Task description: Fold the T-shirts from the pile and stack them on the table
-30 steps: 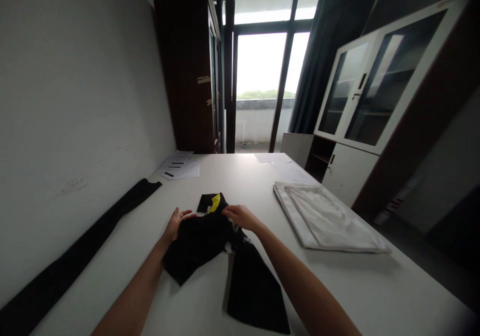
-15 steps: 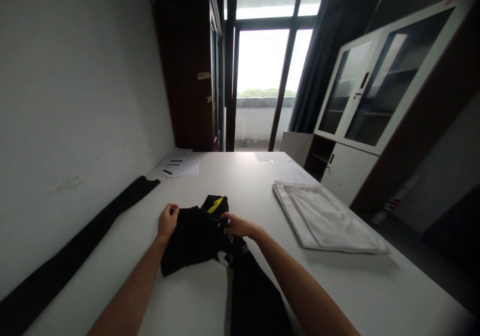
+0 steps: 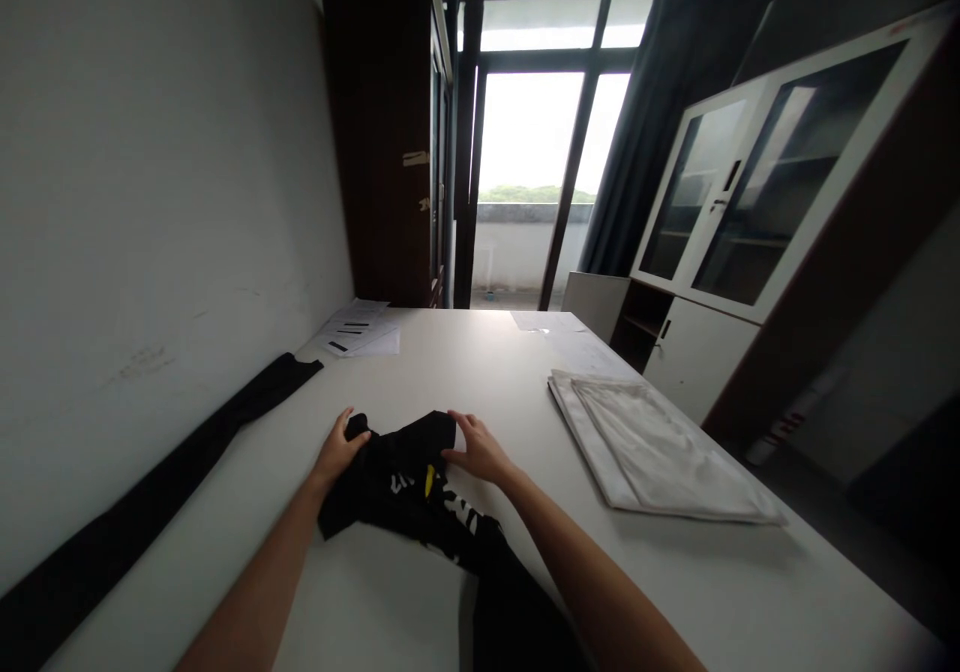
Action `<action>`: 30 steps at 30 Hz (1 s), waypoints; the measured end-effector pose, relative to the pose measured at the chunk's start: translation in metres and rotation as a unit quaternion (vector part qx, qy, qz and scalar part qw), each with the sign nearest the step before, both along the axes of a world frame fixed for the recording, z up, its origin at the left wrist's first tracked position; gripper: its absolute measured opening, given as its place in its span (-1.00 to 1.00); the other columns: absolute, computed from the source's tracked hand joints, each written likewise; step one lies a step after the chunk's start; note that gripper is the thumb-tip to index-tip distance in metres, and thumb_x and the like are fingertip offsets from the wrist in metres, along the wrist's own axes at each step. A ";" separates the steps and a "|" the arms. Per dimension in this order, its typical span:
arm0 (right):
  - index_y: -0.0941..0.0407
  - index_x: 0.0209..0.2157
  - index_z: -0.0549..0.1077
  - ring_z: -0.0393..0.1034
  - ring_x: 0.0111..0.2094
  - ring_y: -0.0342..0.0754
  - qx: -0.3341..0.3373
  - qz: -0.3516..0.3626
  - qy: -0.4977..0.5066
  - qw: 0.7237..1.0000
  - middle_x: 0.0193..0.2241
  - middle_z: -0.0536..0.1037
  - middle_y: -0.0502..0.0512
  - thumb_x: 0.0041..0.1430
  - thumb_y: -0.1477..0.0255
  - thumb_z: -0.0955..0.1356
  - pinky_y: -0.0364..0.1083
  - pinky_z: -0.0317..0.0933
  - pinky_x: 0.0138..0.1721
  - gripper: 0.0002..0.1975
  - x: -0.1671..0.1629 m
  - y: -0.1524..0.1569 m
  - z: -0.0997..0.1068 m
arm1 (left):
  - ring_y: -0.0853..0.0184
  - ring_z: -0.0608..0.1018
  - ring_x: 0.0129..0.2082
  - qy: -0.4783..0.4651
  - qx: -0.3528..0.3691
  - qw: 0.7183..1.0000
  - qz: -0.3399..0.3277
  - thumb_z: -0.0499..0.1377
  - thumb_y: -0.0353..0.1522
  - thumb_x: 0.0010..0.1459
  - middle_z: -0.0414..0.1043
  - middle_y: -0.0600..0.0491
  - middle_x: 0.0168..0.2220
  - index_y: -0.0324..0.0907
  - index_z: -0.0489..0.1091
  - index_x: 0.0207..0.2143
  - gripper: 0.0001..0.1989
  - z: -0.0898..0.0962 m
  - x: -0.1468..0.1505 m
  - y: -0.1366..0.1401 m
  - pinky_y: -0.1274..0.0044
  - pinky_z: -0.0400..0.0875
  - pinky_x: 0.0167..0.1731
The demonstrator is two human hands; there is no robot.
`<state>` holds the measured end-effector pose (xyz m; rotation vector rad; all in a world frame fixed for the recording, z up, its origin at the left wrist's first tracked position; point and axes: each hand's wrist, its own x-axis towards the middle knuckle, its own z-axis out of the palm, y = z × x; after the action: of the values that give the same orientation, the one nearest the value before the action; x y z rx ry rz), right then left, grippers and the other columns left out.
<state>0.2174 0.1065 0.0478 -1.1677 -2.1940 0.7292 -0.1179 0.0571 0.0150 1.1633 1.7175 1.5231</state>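
Observation:
A crumpled black garment (image 3: 397,467) with white lettering and a yellow mark lies bunched on the white table (image 3: 390,602). From it a long dark part stretches down toward the bottom edge of the view. My left hand (image 3: 339,452) is closed on the garment's left end, cloth showing between thumb and fingers. At the upper right end, my right hand (image 3: 480,449) has thumb and fingers around the garment's edge. The garment's exact kind cannot be made out in its folds.
A long black cloth strip (image 3: 165,462) lies along the left wall. Folded white cloth (image 3: 667,447) rests at the right, near the table's edge. Papers (image 3: 360,330) lie at the far left, with more sheets (image 3: 551,324) at the far end. A glass-door cabinet (image 3: 750,202) stands right.
The garment has been turned and bunched; more white lettering shows now, and the yellow mark sits lower. My right hand has shifted to the garment's upper right edge. The view has tilted slightly.

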 end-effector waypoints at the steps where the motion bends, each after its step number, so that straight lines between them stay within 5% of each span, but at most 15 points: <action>1: 0.01 0.36 0.25 0.20 0.29 0.22 0.028 0.008 0.002 1.000 0.29 0.32 0.29 0.05 0.27 0.52 0.15 0.13 0.24 -0.16 -0.007 -0.001 -0.007 | 0.02 0.38 0.30 0.002 0.000 0.999 -0.040 0.40 -0.34 -0.06 0.43 -0.18 0.19 -0.16 0.31 0.25 -0.22 -0.001 0.007 0.000 0.26 0.23 0.29; 3: -0.01 0.36 0.25 0.03 0.37 0.22 0.050 0.024 -0.021 0.998 0.38 0.17 0.25 0.02 0.27 0.52 0.14 0.01 0.31 -0.13 -0.020 -0.006 -0.019 | 0.05 0.41 0.28 0.012 -0.009 0.993 -0.119 0.35 -0.36 -0.03 0.44 -0.14 0.17 -0.17 0.21 0.33 -0.15 -0.003 0.020 -0.002 0.26 0.26 0.28; 6: 0.01 0.21 0.39 0.20 0.23 0.21 0.055 -0.007 -0.062 0.997 0.18 0.41 0.21 0.03 0.35 0.48 0.12 0.04 0.26 -0.33 -0.033 -0.012 -0.028 | 0.13 0.55 0.12 0.033 -0.025 0.974 -0.221 0.24 -0.34 0.06 0.54 -0.06 0.03 -0.19 0.16 0.36 -0.21 -0.005 0.032 -0.005 0.28 0.39 0.18; 9: 0.02 -0.03 0.48 0.34 0.02 0.10 0.057 -0.049 -0.039 0.996 -0.08 0.52 0.13 0.01 0.53 0.36 0.03 0.16 0.12 -0.57 -0.031 -0.010 -0.028 | 0.15 0.51 0.16 0.159 -0.027 0.970 -0.181 0.19 -0.36 0.11 0.52 -0.05 0.09 -0.16 0.31 0.27 -0.37 -0.003 0.036 -0.007 0.31 0.35 0.21; 12: 0.04 -0.28 0.45 0.37 -0.14 0.03 0.023 -0.064 0.101 0.993 -0.22 0.50 0.08 -0.01 0.53 0.28 -0.04 0.25 -0.05 -0.77 -0.019 0.001 -0.023 | 0.06 0.45 0.19 0.341 -0.063 0.933 -0.095 0.24 -0.30 0.11 0.46 -0.15 0.13 -0.21 0.41 0.16 -0.46 0.001 0.035 -0.011 0.28 0.28 0.24; 15: 0.04 -0.39 0.33 0.33 -0.35 0.00 -0.062 -0.122 0.290 0.947 -0.44 0.41 -0.02 0.06 0.37 0.24 -0.07 0.26 -0.28 -0.92 -0.003 0.014 -0.015 | 0.04 0.49 0.11 0.430 -0.102 0.888 -0.129 0.27 -0.28 0.09 0.51 -0.15 0.04 -0.21 0.48 0.04 -0.55 0.005 0.034 -0.017 0.32 0.30 0.18; 17: 0.03 -0.40 0.29 0.27 -0.43 -0.03 -0.101 -0.165 0.367 0.910 -0.52 0.34 -0.07 0.09 0.25 0.24 -0.10 0.21 -0.38 -0.86 0.007 0.020 -0.008 | 0.09 0.52 0.08 0.432 -0.099 0.880 -0.171 0.24 -0.37 0.08 0.54 -0.08 0.00 -0.14 0.50 -0.02 -0.64 0.007 0.034 -0.021 0.38 0.32 0.14; 20: 0.04 -0.41 0.31 0.24 -0.44 -0.05 -0.096 -0.179 0.393 0.897 -0.51 0.35 -0.08 0.09 0.17 0.28 -0.11 0.19 -0.40 -0.78 0.021 0.020 0.006 | 0.13 0.57 0.03 0.372 -0.089 0.910 -0.158 0.17 -0.44 0.12 0.58 -0.01 -0.03 -0.08 0.51 -0.07 -0.69 0.013 0.036 -0.025 0.40 0.38 0.07; 25: 0.05 -0.43 0.39 0.30 -0.40 -0.03 -0.008 -0.123 0.276 0.953 -0.48 0.45 -0.04 0.17 0.12 0.28 -0.09 0.21 -0.34 -0.70 0.053 0.006 0.058 | 0.07 0.60 0.06 0.151 -0.006 0.987 -0.062 0.19 -0.30 0.21 0.58 -0.07 0.04 -0.14 0.46 0.05 -0.65 0.039 0.031 -0.026 0.32 0.47 0.06; 28: 0.06 -0.41 0.46 0.34 -0.40 -0.03 0.048 -0.080 0.142 0.985 -0.49 0.48 -0.04 0.19 0.15 0.31 -0.10 0.20 -0.34 -0.72 0.077 -0.005 0.101 | 0.06 0.61 0.06 0.076 0.053 0.995 -0.036 0.19 -0.22 0.23 0.58 -0.08 0.06 -0.16 0.44 0.10 -0.58 0.069 0.021 -0.027 0.26 0.49 0.08; 30: 0.05 -0.39 0.50 0.37 -0.42 -0.03 0.086 -0.073 0.056 0.992 -0.49 0.52 -0.03 0.21 0.20 0.31 -0.09 0.19 -0.33 -0.75 0.091 -0.014 0.130 | 0.04 0.59 0.08 0.124 0.080 0.989 -0.006 0.18 -0.17 0.23 0.57 -0.10 0.06 -0.16 0.42 0.10 -0.57 0.094 0.012 -0.028 0.24 0.46 0.11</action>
<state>0.3083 0.0927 0.1774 -1.1571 -2.0100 0.5207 -0.1056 0.0295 0.1091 1.4976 1.7658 1.5887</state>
